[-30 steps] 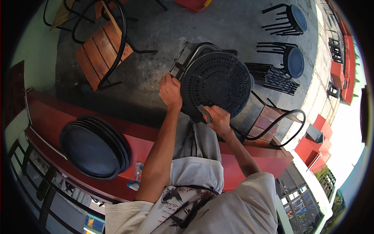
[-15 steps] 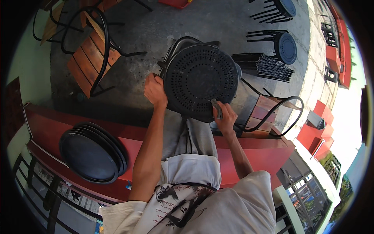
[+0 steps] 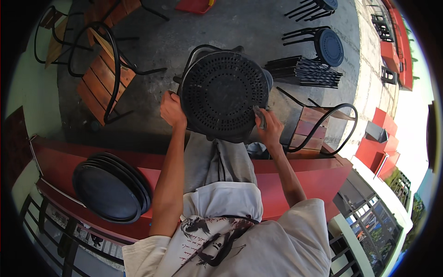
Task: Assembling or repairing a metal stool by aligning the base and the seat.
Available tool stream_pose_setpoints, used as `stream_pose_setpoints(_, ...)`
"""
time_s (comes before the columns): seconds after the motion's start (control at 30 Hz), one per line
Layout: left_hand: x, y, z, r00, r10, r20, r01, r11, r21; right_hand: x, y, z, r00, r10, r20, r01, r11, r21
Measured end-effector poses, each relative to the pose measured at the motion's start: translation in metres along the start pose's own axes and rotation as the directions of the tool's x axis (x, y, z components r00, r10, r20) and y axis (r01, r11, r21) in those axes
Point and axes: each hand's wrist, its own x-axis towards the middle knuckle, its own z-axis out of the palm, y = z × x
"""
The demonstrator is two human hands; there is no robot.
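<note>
A round black stool point(image 3: 224, 94) with a perforated seat stands in front of my legs, its seat facing up toward me. Part of its dark frame shows past the seat's far edge; the rest is hidden below. My left hand point(image 3: 173, 111) is closed round the left side of the stool, at the rim. At the right rim, my right hand point(image 3: 272, 128) pinches a small grey cloth-like pad point(image 3: 260, 117) against the seat's edge. The fingertips behind the pad are partly hidden.
Several round black discs point(image 3: 108, 187) lie stacked on the red bench point(image 3: 295, 182) at left. Wooden-slat chairs point(image 3: 104, 78) with black tube frames stand far left, another chair point(image 3: 309, 127) right. Black stools point(image 3: 329, 47) and stacked dark frames point(image 3: 307, 71) lie beyond. A red dustpan-like thing point(image 3: 196, 5) is at the far edge.
The stool has shifted a little left, with my left hand still on it. My right hand has carried the grey pad from the seat's lower right out to its right rim.
</note>
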Motion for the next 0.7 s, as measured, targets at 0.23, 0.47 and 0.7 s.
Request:
stream_pose_setpoints(0.23, 0.000, 0.000, 0.002, 1.000, 0.011, 0.000, -0.011, 1.000, 0.008, 0.044, 0.021, -0.002, 0.995, -0.088, -0.043, 0.086, 0.995, -0.042)
stream_pose_setpoints(0.47, 0.001, -0.003, 0.001, 1.000, 0.017, -0.006, -0.016, 0.999, 0.027, 0.089, 0.022, 0.002, 0.980, -0.194, -0.047, 0.194, 0.981, -0.010)
stream_pose_setpoints(0.7, 0.000, -0.004, 0.002, 1.000, 0.024, -0.007, -0.024, 0.999, 0.035, 0.109, 0.013, 0.016, 0.933, -0.341, 0.115, 0.345, 0.939, -0.008)
